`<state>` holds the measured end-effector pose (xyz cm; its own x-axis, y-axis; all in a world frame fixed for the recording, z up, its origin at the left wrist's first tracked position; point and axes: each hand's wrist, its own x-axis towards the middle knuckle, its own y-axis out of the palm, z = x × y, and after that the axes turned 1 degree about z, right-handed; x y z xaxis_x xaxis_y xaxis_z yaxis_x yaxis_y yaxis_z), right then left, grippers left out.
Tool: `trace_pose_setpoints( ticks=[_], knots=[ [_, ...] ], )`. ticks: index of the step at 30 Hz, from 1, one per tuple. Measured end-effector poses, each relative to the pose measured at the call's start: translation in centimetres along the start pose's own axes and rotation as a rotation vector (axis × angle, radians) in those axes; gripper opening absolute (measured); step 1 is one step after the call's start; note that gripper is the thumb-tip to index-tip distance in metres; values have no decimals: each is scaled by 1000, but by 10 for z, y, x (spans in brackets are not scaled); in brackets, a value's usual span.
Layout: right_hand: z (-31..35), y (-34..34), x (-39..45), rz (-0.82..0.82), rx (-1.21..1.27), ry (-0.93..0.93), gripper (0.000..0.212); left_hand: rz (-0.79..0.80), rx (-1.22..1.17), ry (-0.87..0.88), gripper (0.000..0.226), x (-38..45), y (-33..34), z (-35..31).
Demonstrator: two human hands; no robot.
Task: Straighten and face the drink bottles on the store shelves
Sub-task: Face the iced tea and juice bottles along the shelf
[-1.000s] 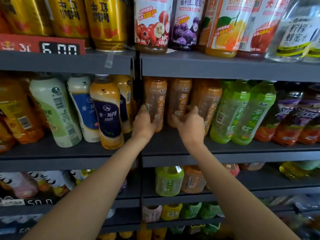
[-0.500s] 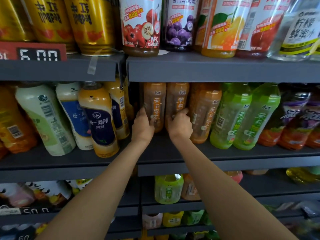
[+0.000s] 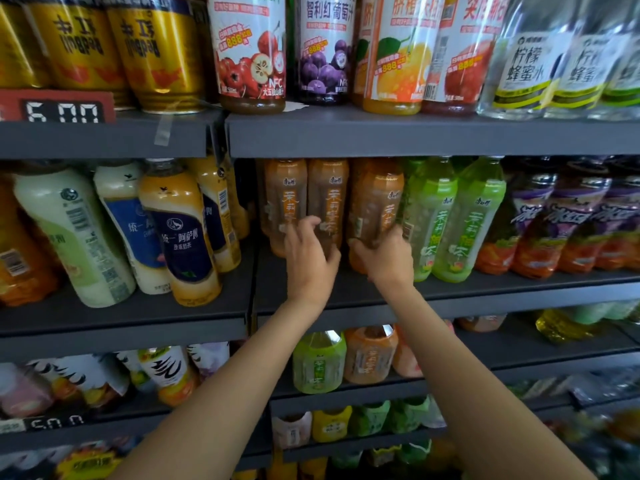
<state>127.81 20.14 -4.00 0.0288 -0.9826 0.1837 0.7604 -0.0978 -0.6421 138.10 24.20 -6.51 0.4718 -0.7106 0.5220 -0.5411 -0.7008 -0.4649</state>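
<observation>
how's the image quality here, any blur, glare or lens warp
Head view: wide-angle warp bows the shelf edge and leans the milk tea bottles outward; bottom right corner goes soft and smeared; bright glare streaks on the gold cans; the middle shelf's rear lies in shadow; both hands and the orange tea bottles stay fairly sharp.

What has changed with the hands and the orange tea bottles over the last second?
Both hands shifted one bottle rightward. The left hand left the first orange bottle and now grips the second orange bottle; the right hand left the second and now grips the third orange bottle. The green bottles stayed put.
</observation>
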Motion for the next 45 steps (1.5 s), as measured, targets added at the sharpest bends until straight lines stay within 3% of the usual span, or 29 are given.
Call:
trace_pose_setpoints(
  ticks=[8, 12, 15, 20, 24, 27, 30, 33, 39, 45],
  knots=[
    [1, 6, -10, -45, -37, -29, 50, 143, -152, -32, 45, -7, -21, 2],
    [4, 10, -11, 45, 68, -32, 66, 265, -169, -105, 50, 4, -23, -2],
    [6, 9, -7, 126, 135, -19, 54, 280, -214, -165, 53, 6, -24, -4],
    [19, 22, -35, 114, 14, -119, 34, 197, -230, -178, 69, 4, -27, 3],
    [33, 39, -44, 288, 58, -258, 41, 38, -101, -202, 64, 8, -49, 18],
    [33, 39, -33, 416, 195, -275, 38, 50, -80, -243, 60, 18, -70, 28],
    [29, 34, -10, 256, 303, -188, 32, 107, -83, -273, 62, 25, -79, 31],
    [33, 43, 3, 329, 241, -202, 31, 103, -87, -277, 62, 23, -78, 30],
    [51, 80, 4, 136, 58, -254, 16, 64, -84, -271, 63, 20, -79, 31],
    [55, 85, 2, 115, 23, -223, 23, 71, -68, -265, 68, 23, -80, 32]
  ],
)
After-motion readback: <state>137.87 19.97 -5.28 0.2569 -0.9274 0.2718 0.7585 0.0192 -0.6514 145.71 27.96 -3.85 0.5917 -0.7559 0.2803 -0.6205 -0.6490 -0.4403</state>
